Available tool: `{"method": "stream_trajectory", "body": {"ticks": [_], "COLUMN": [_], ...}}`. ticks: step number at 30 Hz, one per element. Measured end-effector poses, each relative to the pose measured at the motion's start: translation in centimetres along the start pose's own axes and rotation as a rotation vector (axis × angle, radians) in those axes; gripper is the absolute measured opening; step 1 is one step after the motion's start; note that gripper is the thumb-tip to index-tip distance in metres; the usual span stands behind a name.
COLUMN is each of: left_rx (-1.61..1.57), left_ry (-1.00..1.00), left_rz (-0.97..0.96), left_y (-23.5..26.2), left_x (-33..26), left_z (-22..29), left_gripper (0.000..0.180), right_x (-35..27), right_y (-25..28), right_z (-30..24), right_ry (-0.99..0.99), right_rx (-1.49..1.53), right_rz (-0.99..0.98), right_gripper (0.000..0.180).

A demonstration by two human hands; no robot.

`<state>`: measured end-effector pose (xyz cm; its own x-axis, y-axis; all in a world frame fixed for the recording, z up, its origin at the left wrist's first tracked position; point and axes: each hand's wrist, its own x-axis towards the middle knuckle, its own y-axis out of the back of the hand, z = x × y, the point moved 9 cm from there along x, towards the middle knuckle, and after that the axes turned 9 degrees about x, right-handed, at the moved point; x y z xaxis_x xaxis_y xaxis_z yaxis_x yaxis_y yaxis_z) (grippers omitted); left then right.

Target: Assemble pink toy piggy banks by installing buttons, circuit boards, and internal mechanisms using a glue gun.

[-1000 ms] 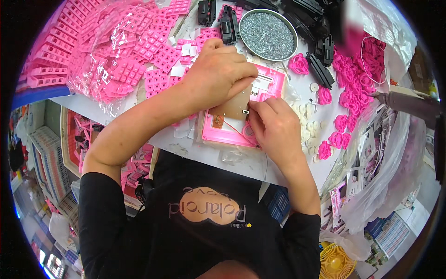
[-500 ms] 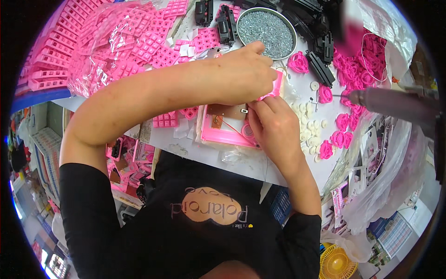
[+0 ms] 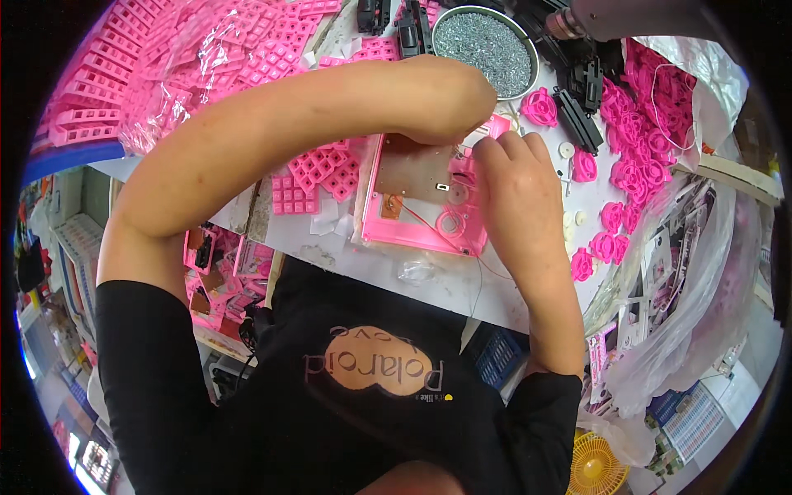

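A shallow pink plastic housing (image 3: 419, 246) lies on the worktable, with a brown circuit board (image 3: 417, 172), a round pink ring (image 3: 450, 223) and a thin red wire inside. My left hand (image 3: 455, 101) bends over the housing's far edge, its fingers curled down and mostly hidden behind the back of the hand. Against the housing's far right corner, my right hand (image 3: 520, 169) has its fingers bent and drawn together. What either hand grips cannot be made out. Just beyond my left hand stands a round dish (image 3: 535, 66) of small silver screws.
Pink keypad pieces (image 3: 268, 62) are heaped at the far left. Black plastic parts (image 3: 577, 122) and pink ring-shaped parts (image 3: 639, 157) lie at the right. A grey cylindrical power tool (image 3: 643, 18) hangs at the upper right. Clear plastic bags (image 3: 693, 305) hang along the right edge.
My right hand has moved up and right, uncovering more of the housing's right side. My left hand has rolled over, hiding its fingers. The grey tool has swung from the right to the upper right.
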<state>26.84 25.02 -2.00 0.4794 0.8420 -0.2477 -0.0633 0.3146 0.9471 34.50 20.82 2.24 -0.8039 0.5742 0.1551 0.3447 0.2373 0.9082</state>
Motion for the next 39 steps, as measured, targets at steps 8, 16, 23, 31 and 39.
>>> {"method": "stream_trajectory", "body": {"ticks": [8,16,23,31,39], "left_rx": [0.106,0.099,0.040,-0.336,-0.460], "left_ry": [-0.150,-0.094,-0.004,0.009,0.648], "left_rz": [0.095,0.191,0.109,0.683,0.474], "left_y": [0.5,-0.5,-1.5,1.9,-0.8], "left_x": [-1.5,-1.6,-1.6,-7.0,-11.4], "left_z": [1.5,1.3,0.8,-2.7,-5.2], "left_gripper": [0.012,0.016,0.015,0.015,0.021], "right_x": [-0.7,0.1,-1.9,-1.3,-1.4], "right_y": [-0.8,-1.2,-1.1,-0.9,-2.2], "right_z": [1.1,1.6,0.0,-0.4,-0.6], "right_ry": [0.055,-0.001,0.119,0.035,0.015], "right_rx": [0.247,0.222,0.151,0.141,0.086], "right_rz": [0.224,0.176,0.044,-0.041,0.034], "right_gripper": [0.013,0.013,0.023,0.031,0.039]}}
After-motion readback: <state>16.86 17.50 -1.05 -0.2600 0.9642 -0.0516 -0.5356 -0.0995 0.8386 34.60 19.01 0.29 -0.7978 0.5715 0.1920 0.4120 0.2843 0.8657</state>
